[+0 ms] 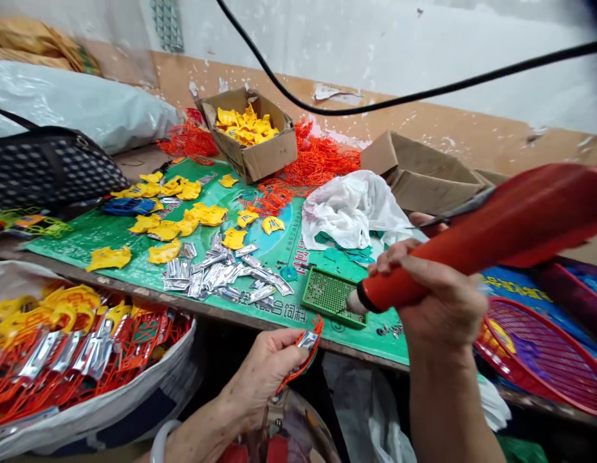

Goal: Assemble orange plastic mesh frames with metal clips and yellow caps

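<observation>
My right hand (438, 302) is wrapped round a red power screwdriver (477, 231). Its pale, blurred nose points down at a small green tray (309, 297), which holds many tiny metal pieces that look like screws. Whether the bit touches them I cannot tell. In front of the table edge, my left hand (267, 363) pinches an orange plastic part with a silver plate (308, 339) between thumb and fingers. Loose silver plates (216, 273) lie in a heap left of the tray. Yellow plastic pieces (187, 222) are scattered beyond them.
A carton (272, 159) of yellow pieces stands at the back among orange frames (322, 157). A white cloth bag (347, 206) lies near another carton (433, 186). At lower left is a sack (148, 392) of orange parts. A pink basket (544, 360) sits right; a black cable (341, 110) hangs across.
</observation>
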Demonstrator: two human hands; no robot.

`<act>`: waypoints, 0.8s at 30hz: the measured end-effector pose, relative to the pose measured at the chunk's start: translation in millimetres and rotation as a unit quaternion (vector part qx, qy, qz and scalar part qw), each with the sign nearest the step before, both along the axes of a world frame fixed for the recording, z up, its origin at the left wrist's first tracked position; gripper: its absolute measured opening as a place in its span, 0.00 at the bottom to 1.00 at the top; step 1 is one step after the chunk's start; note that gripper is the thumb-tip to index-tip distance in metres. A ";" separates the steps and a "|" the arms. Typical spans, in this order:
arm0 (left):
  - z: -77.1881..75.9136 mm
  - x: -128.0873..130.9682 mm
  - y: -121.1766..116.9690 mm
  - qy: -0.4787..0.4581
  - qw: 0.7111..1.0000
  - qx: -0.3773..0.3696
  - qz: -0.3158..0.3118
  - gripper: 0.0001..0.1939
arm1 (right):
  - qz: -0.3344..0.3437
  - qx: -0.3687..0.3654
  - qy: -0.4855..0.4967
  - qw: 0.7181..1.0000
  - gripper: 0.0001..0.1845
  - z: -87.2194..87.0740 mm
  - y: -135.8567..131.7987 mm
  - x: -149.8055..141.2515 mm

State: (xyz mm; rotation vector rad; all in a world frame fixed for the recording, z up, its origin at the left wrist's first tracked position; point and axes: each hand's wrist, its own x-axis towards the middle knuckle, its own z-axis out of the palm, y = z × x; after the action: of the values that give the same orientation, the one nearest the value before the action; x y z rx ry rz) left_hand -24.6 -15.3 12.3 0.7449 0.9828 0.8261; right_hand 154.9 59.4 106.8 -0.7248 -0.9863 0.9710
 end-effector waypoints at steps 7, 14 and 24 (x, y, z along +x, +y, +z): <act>4.4 -0.3 -2.8 -0.018 1.000 -0.002 -0.005 0.09 | 0.092 0.001 0.033 0.995 0.17 6.3 -40.5 -26.4; 2.3 -4.0 -4.0 -0.033 0.999 0.003 -0.016 0.08 | 0.099 -0.017 0.021 0.995 0.26 0.0 -40.5 -36.4; 4.2 -3.2 -3.6 -0.025 1.000 -0.005 -0.004 0.08 | 0.107 -0.031 0.022 0.994 0.27 -7.7 -39.5 -40.3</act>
State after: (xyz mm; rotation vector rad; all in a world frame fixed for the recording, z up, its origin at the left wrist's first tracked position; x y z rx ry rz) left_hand -27.8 -19.0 16.5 0.7165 0.9385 0.8276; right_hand 114.6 19.9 99.1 -0.6544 -1.0133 1.2033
